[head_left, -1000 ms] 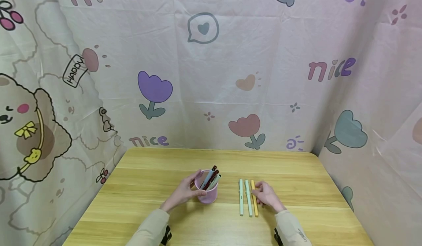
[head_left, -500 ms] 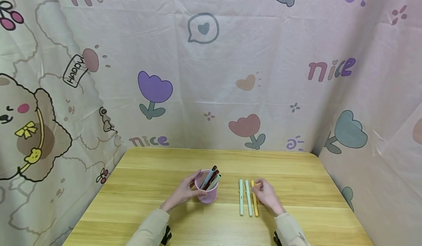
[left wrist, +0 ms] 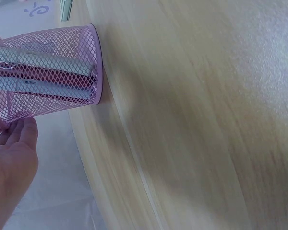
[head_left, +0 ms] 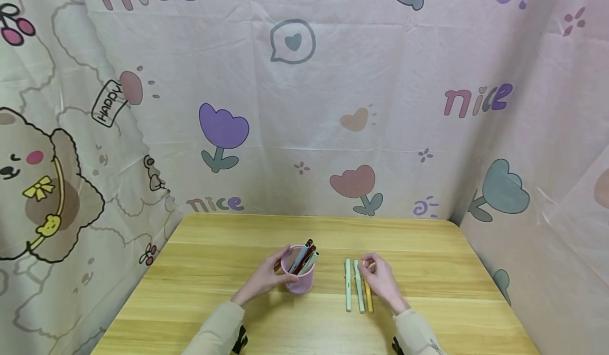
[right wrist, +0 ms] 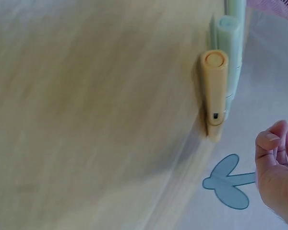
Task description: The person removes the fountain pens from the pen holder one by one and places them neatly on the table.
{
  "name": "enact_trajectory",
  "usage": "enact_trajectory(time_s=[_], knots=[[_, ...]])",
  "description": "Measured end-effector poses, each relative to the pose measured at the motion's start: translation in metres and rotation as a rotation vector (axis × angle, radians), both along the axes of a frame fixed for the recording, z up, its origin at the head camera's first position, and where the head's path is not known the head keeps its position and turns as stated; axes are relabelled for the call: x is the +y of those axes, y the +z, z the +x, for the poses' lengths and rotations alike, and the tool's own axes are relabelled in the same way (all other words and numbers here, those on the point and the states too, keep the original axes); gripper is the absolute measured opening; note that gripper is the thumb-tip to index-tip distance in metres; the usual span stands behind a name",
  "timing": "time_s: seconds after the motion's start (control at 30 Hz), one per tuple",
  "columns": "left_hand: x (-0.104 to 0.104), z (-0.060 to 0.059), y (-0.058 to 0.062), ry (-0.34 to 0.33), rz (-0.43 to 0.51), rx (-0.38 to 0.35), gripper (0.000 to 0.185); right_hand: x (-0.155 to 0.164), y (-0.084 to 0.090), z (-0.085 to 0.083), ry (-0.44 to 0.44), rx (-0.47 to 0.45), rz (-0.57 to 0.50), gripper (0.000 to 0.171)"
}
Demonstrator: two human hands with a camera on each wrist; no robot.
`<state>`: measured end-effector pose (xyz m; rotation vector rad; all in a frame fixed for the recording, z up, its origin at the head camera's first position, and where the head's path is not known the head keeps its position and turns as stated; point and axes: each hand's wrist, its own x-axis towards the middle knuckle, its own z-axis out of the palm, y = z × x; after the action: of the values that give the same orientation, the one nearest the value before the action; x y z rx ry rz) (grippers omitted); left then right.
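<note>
A pink mesh cup (head_left: pixel 301 283) (left wrist: pixel 48 72) stands mid-table with several pens (head_left: pixel 304 254) leaning in it. My left hand (head_left: pixel 264 280) (left wrist: pixel 12 163) grips the cup from the left, thumb in front and fingers round its far side. To the right, three pens lie side by side: a pale mint pen (head_left: pixel 348 286), a green pen (head_left: pixel 359 291) (right wrist: pixel 230 52) and a yellow pen (head_left: pixel 368 301) (right wrist: pixel 215 91). My right hand (head_left: pixel 378 281) (right wrist: pixel 276 163) hovers over the far half of the yellow pen with loosely curled fingers. The right wrist view shows a gap between fingers and pen.
The wooden table (head_left: pixel 214 270) is enclosed on three sides by a pink cartoon-print cloth (head_left: pixel 304 133). Bare tabletop lies to the left of the cup, behind the pens and along the front edge.
My right hand has slid left and a little forward, from beside the yellow pen to over its far half. The left hand and cup have not moved.
</note>
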<state>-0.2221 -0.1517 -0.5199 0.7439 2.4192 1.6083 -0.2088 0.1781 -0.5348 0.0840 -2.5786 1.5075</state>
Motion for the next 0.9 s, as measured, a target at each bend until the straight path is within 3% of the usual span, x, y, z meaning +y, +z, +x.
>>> enact_trajectory(time_s=[0.9], knots=[[0.000, 0.001, 0.000, 0.005, -0.017, 0.016, 0.098, -0.042, 0.023, 0.009, 0.147, 0.187, -0.126, 0.015]])
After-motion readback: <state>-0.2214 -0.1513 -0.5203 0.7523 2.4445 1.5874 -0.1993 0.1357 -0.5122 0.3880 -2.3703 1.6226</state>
